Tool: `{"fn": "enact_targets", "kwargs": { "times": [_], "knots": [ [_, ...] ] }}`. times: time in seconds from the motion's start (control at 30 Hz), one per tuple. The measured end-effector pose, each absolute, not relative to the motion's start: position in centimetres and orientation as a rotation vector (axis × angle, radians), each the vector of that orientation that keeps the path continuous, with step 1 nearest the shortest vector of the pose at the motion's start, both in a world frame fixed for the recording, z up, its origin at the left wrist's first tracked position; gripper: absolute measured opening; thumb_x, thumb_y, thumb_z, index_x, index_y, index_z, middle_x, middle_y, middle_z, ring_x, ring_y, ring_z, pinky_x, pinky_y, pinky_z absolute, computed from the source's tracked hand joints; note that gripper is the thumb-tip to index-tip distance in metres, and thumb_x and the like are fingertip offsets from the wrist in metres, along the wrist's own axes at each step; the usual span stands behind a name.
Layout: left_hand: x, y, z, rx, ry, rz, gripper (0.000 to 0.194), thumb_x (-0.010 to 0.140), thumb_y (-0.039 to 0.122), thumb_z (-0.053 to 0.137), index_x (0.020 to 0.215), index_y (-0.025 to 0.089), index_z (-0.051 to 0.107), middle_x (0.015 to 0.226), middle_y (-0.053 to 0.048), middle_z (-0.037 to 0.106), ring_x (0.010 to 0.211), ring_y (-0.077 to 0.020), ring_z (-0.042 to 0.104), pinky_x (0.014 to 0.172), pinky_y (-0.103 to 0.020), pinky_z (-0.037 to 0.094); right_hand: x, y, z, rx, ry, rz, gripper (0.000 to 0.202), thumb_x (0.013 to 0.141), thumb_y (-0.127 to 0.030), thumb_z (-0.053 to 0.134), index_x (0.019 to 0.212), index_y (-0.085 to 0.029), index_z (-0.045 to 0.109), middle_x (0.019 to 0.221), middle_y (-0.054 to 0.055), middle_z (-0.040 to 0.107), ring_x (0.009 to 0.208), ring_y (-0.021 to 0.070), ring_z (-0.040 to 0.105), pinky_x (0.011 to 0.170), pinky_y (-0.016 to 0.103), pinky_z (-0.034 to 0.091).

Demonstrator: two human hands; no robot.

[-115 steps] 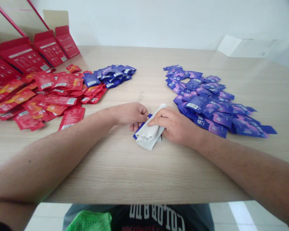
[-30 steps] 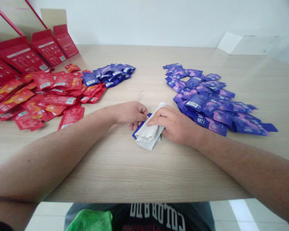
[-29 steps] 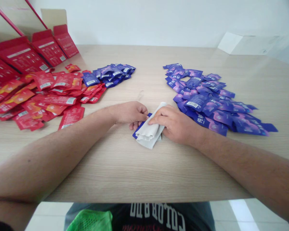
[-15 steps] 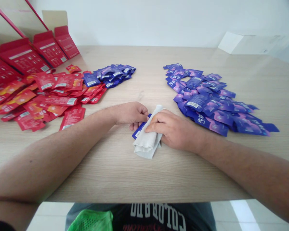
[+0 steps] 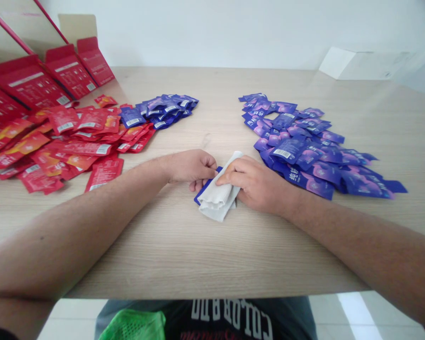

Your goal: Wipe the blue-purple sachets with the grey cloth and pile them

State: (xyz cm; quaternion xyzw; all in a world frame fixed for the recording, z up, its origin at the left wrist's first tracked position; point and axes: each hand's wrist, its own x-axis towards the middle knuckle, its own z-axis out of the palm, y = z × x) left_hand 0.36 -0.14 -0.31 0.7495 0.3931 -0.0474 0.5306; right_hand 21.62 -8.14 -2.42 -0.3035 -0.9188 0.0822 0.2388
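Near the middle of the table, my left hand [image 5: 194, 169] pinches the upper left edge of a blue sachet [image 5: 200, 194]. A folded white cloth [image 5: 216, 194] lies over most of that sachet, so only its left edge shows. My right hand [image 5: 255, 183] has its fingers closed on the cloth from the right side. The lower end of the cloth hangs in loose folds toward me, against the tabletop.
Red sachets [image 5: 81, 147] lie piled at the left, before open red boxes [image 5: 35, 85]. A small heap of blue sachets [image 5: 166, 109] touches them. More purple-blue sachets [image 5: 304, 146] spread at the right. A white box [image 5: 361, 64] stands behind, a green mesh item [image 5: 134, 326] below the table edge.
My right hand has moved slightly up and away from me, with the cloth. The cloth's lower end sits higher on the blue sachet. My left hand has stayed almost in place.
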Motion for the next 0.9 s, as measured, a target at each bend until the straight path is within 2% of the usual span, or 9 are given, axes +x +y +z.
{"fn": "enact_targets", "kwargs": {
  "times": [0.23, 0.37, 0.53, 0.7, 0.9],
  "knots": [
    [0.26, 0.01, -0.46, 1.810, 0.931, -0.097, 0.007, 0.083, 0.024, 0.058, 0.077, 0.019, 0.059, 0.054, 0.004, 0.062, 0.047, -0.0083, 0.060, 0.052, -0.019, 0.048, 21.50, -8.43, -2.14, -0.743, -2.596, 0.241, 0.033, 0.082, -0.006, 0.059, 0.112, -0.017, 0.069, 0.106, 0.010, 0.064, 0.104, 0.0244, 0.056, 0.095, 0.042, 0.045],
    [0.25, -0.03, -0.43, 1.793, 0.933, -0.103, 0.006, 0.082, 0.024, 0.057, 0.080, 0.019, 0.059, 0.055, 0.004, 0.062, 0.047, -0.0087, 0.060, 0.052, -0.019, 0.049, 21.64, -8.17, -2.36, -0.822, -2.512, 0.237, 0.042, 0.077, 0.001, 0.057, 0.112, -0.019, 0.069, 0.105, 0.009, 0.064, 0.102, 0.0237, 0.056, 0.094, 0.042, 0.045],
    [0.30, -0.05, -0.38, 1.804, 0.921, -0.098, 0.009, 0.083, 0.026, 0.057, 0.077, 0.019, 0.059, 0.055, 0.004, 0.063, 0.047, -0.0090, 0.060, 0.052, -0.020, 0.049, 21.66, -8.18, -2.43, -0.747, -2.572, 0.242, 0.036, 0.080, -0.004, 0.058, 0.112, -0.017, 0.069, 0.105, 0.010, 0.064, 0.102, 0.0239, 0.056, 0.095, 0.042, 0.044],
    [0.34, -0.09, -0.35, 1.801, 0.930, -0.097, 0.007, 0.083, 0.026, 0.059, 0.080, 0.019, 0.060, 0.055, 0.005, 0.063, 0.046, -0.0082, 0.060, 0.053, -0.019, 0.049, 21.83, -8.02, -2.47, -0.852, -2.502, 0.206, 0.043, 0.076, 0.001, 0.057, 0.111, -0.019, 0.069, 0.104, 0.009, 0.064, 0.102, 0.0239, 0.056, 0.094, 0.041, 0.044],
    [0.44, -0.04, -0.35, 1.791, 0.927, -0.098, 0.008, 0.082, 0.025, 0.060, 0.077, 0.019, 0.059, 0.054, 0.004, 0.062, 0.046, -0.0077, 0.059, 0.051, -0.018, 0.047, 21.74, -8.15, -2.39, -0.745, -2.572, 0.249, 0.034, 0.081, -0.006, 0.059, 0.111, -0.018, 0.069, 0.106, 0.010, 0.064, 0.103, 0.0236, 0.056, 0.096, 0.041, 0.044]
  ]
}}
